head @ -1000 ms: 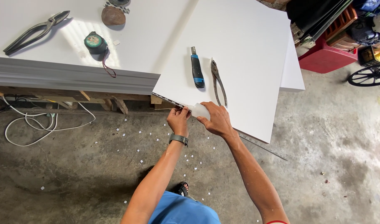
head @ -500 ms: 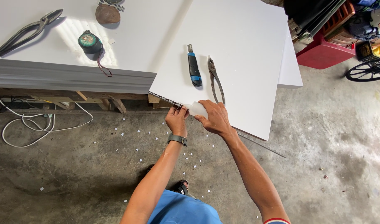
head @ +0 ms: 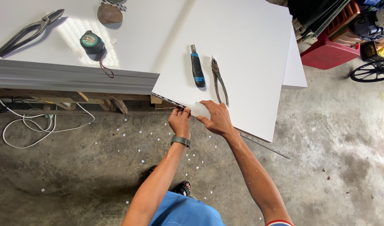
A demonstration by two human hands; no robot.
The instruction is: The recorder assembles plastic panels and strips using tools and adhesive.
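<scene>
A: Nearest the camera, what are the hands doing?

B: Both meet at the near edge of the white panel (head: 238, 50). The left hand (head: 180, 121) is curled at the edge, fingertips pinching something there; what exactly it pinches is too small to tell. The right hand (head: 217, 118) lies just to its right, fingers closed over a small pale translucent piece (head: 199, 110) pressed onto the panel's near edge.

A: Which hand is nearer that piece?

B: The right one, which covers part of it. The left touches the edge just beside it, on the left.

A: And how does the edge lie?

B: Its long axis slants from the far left corner by the stacked white sheets (head: 74, 75) toward the near right, over the concrete floor (head: 334, 159). The piece sits near the left end of that run, so most of the edge stretches away to the right of the hands.

A: Farther out?

B: On the panel, just beyond the hands, a blue-handled utility knife (head: 197, 67) and a pair of pliers (head: 219, 79) lie side by side, both pointing near-to-far. Farther left on the stack sit a tape measure (head: 91, 42), a stone (head: 109, 13) and large metal snips (head: 28, 31).
</scene>
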